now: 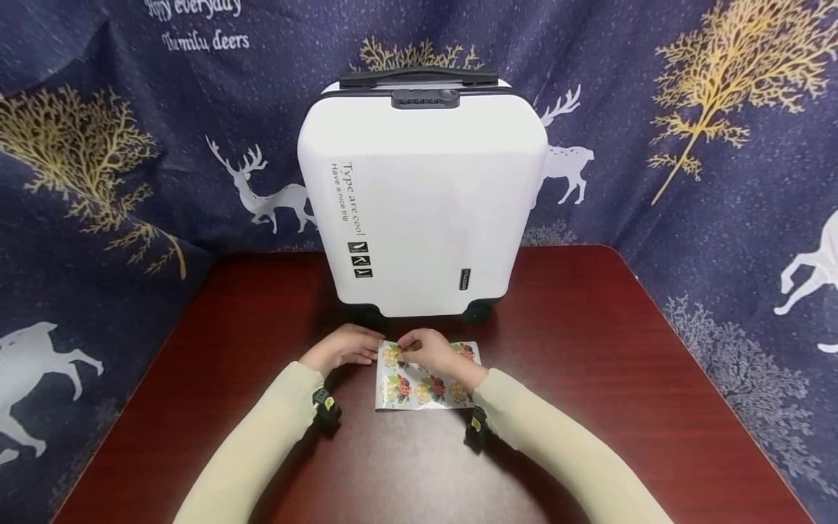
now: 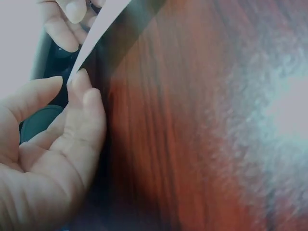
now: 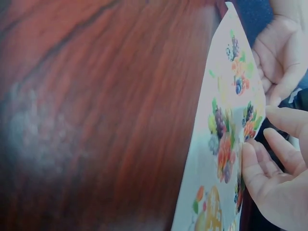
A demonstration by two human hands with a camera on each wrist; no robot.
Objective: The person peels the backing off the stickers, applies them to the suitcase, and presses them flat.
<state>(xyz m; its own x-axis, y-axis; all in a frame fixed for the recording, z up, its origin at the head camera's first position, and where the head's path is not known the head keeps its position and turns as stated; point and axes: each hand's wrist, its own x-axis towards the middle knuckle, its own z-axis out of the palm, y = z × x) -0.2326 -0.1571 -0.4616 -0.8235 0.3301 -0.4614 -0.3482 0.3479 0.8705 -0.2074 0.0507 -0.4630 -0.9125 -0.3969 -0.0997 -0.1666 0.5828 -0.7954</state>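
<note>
A glossy sheet of fruit stickers point(image 1: 424, 402) lies on the table before the suitcase. At its left edge is my left hand point(image 1: 350, 345), fingertips against the paper; the left wrist view shows the thumb point(image 2: 48, 89) apart from the fingers. My right hand point(image 1: 432, 351) reaches across the sheet's upper part, its thumb and forefinger bent over a sticker near the upper left corner. Close up in the right wrist view, the right fingertips point(image 3: 249, 161) touch the sheet along its edge. I cannot tell whether they pinch a sticker. The sheet point(image 3: 197, 168) bows upward there.
A white suitcase point(image 1: 419, 211) with a black handle point(image 1: 419, 76) stands upright right behind the sheet. Both hands work close to its wheels point(image 1: 478, 311). The dark red table point(image 1: 628, 378) extends to either side, with a blue patterned cloth point(image 1: 615, 58) behind it.
</note>
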